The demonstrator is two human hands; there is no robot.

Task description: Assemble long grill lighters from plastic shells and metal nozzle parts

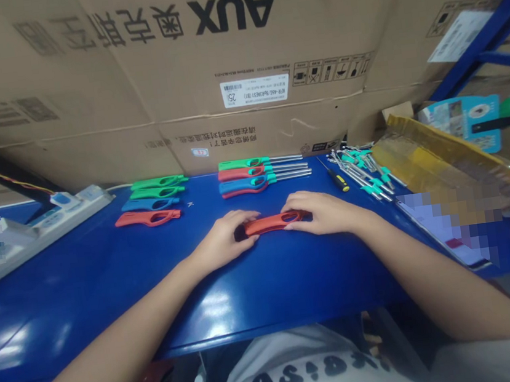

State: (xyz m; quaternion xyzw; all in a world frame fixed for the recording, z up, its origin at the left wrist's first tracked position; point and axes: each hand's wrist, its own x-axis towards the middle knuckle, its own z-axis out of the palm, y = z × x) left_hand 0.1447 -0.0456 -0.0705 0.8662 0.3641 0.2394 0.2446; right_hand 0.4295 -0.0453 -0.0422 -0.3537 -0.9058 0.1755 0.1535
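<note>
We have the left hand (221, 241) and right hand (320, 213) each in a narrow grip on one end of a slim orange-red moulded plastic lighter shell (275, 222), lying flat on the glossy blue worktop (87, 304). It should feel light and stiff, safest held along its solid body.

1. Blue bench (87, 304), glossy.
2. Red handle (275, 222), in the grip, lying on the bench.
3. Four handles (157, 193), green, green, blue, red, beyond and left of the grip.
4. Lighters (241, 174), in a row directly beyond it.
5. Screwdriver (337, 174) and green-fitted steel rods (362, 171), beyond and right.
6. Power strip (72, 213), far left.
</note>
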